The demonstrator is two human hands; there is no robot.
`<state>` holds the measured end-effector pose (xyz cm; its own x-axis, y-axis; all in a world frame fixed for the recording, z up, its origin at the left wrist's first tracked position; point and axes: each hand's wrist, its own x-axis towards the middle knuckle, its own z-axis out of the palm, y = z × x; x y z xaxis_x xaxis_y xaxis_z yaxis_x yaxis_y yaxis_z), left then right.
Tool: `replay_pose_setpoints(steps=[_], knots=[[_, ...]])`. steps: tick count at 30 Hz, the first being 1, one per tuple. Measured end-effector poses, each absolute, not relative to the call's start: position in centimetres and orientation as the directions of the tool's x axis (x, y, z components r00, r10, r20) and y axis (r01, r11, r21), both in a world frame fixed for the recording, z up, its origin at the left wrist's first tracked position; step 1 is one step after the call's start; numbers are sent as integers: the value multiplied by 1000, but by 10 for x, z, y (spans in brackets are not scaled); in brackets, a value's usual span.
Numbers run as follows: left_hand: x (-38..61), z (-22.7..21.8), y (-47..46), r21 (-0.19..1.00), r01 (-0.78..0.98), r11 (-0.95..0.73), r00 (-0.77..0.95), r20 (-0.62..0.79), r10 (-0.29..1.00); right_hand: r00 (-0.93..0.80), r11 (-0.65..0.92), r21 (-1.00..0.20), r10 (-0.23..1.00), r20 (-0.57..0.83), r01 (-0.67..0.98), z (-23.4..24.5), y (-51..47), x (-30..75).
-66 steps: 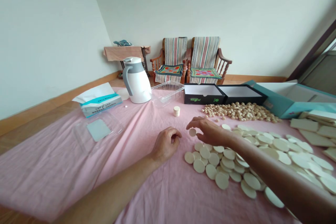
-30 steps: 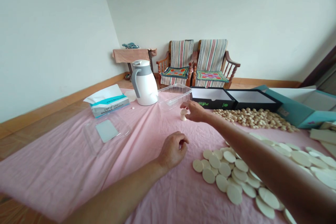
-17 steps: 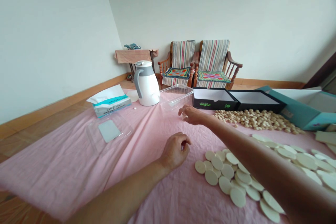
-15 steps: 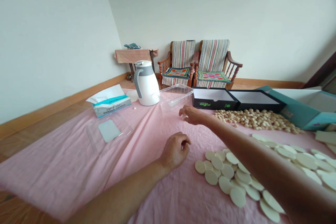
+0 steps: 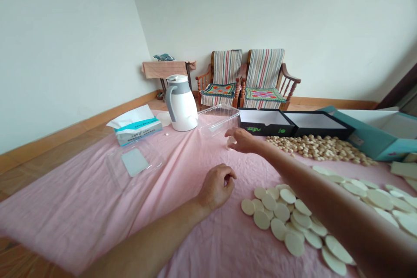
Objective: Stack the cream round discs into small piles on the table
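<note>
My left hand (image 5: 217,186) rests on the pink cloth with its fingers curled in a loose fist; nothing shows in it. Farther out, my right hand (image 5: 243,140) reaches over the cloth, thumb and fingers bent around a small pale round piece (image 5: 231,140). Fingers partly cover that piece, so its exact kind is unclear. Just beyond the right hand lies a clear plastic tray (image 5: 215,122). Pale flat discs (image 5: 269,202) are heaped to the right of my left hand, and my right forearm passes over part of them.
A white and grey jug (image 5: 184,106) stands beside a tissue pack (image 5: 138,127). Another clear plastic container (image 5: 156,156) is at left. Black open boxes (image 5: 265,129), a teal box (image 5: 365,141) and a pile of small beige nuggets (image 5: 321,148) line the far right. Two chairs (image 5: 265,69) stand behind.
My right hand has shifted slightly right, and its fingers have opened a little, showing more of the pale round piece. The left hand has stayed in place.
</note>
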<state>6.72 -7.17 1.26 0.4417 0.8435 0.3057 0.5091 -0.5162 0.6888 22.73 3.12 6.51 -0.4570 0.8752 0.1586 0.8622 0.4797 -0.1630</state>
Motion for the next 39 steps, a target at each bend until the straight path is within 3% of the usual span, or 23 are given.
replay_pose_setpoints(steps=[4, 5, 8, 11, 17, 27, 31, 39], knots=[[68, 13, -71, 678, 513, -527, 449, 311, 838, -385, 413, -194, 908, 166, 890, 85, 6, 247], [68, 13, -71, 678, 510, -528, 449, 314, 837, -394, 412, -213, 911, 126, 886, 89, -4, 253], [68, 12, -71, 684, 502, -529, 442, 323, 837, -548, 471, -346, 819, -169, 811, 97, -42, 269], [69, 13, -71, 684, 501, -530, 439, 327, 837, -590, 517, -300, 768, -249, 801, 96, -79, 275], [70, 13, -71, 670, 508, -542, 446, 334, 830, -471, 447, -154, 857, -209, 881, 80, -108, 258], [69, 14, -71, 679, 502, -536, 443, 331, 833, -499, 482, -359, 865, 50, 799, 56, -67, 267], [68, 14, -71, 685, 498, -531, 440, 328, 836, -362, 399, -328, 917, 169, 856, 54, -53, 280], [69, 15, -71, 669, 506, -545, 451, 333, 828, -366, 370, -280, 928, 70, 886, 41, -58, 278]])
